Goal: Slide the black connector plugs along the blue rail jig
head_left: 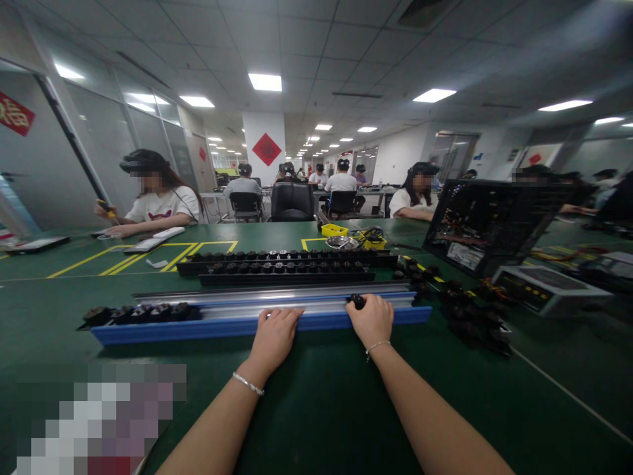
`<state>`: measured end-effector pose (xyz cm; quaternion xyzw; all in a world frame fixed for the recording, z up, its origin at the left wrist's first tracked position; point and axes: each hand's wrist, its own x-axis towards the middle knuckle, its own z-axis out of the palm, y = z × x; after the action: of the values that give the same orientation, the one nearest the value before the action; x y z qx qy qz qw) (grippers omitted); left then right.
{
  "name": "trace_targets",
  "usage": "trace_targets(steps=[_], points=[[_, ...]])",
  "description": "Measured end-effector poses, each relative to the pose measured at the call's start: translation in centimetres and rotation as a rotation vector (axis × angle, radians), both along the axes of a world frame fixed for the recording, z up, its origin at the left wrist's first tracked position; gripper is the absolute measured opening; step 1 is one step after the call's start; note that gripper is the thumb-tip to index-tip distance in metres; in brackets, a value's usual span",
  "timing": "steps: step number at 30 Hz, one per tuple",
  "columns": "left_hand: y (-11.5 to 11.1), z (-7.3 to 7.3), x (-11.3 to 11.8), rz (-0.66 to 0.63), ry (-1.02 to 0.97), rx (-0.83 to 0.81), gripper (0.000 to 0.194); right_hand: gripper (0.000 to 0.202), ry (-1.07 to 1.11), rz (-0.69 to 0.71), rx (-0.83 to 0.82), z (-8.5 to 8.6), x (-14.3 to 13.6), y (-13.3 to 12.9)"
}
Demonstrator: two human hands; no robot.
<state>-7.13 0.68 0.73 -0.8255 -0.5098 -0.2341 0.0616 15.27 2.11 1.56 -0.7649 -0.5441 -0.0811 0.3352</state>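
Observation:
A long blue channel rail (212, 330) lies crosswise on the green table in front of me. Several black knob-like parts (141, 314) sit in a row in its left end. My left hand (277, 330) is closed over the near wall near the middle, fingers bent into the channel. Toward the right end, my right hand (373, 320) grips a small black part (357, 301) at the channel; its underside is hidden. Just behind lies a dark rail with a silvery face (247, 291). Farther back, black rails (287, 278) carry rows of similar black parts.
Loose black parts (465, 310) are heaped to the right, beside a metal power supply box (551, 290) and an open computer case (494, 227). Beyond the rails stand a yellow bin (334, 230) and a metal dish (342, 243). Other people sit across the table.

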Motion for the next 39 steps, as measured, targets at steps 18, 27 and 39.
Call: trace_targets(steps=[18, 27, 39], points=[[0.0, -0.1, -0.1, 0.0, 0.001, 0.02, 0.035, 0.03, 0.029, 0.008, -0.065, 0.3, 0.3, -0.2], [0.0, 0.0, -0.1, -0.005, 0.012, 0.007, 0.035, 0.027, 0.048, -0.005, -0.06, 0.2, 0.4, -0.1], [0.0, 0.1, 0.0, -0.002, 0.009, 0.016, 0.035, 0.027, 0.018, -0.047, -0.032, -0.1, 1.4, 0.2]])
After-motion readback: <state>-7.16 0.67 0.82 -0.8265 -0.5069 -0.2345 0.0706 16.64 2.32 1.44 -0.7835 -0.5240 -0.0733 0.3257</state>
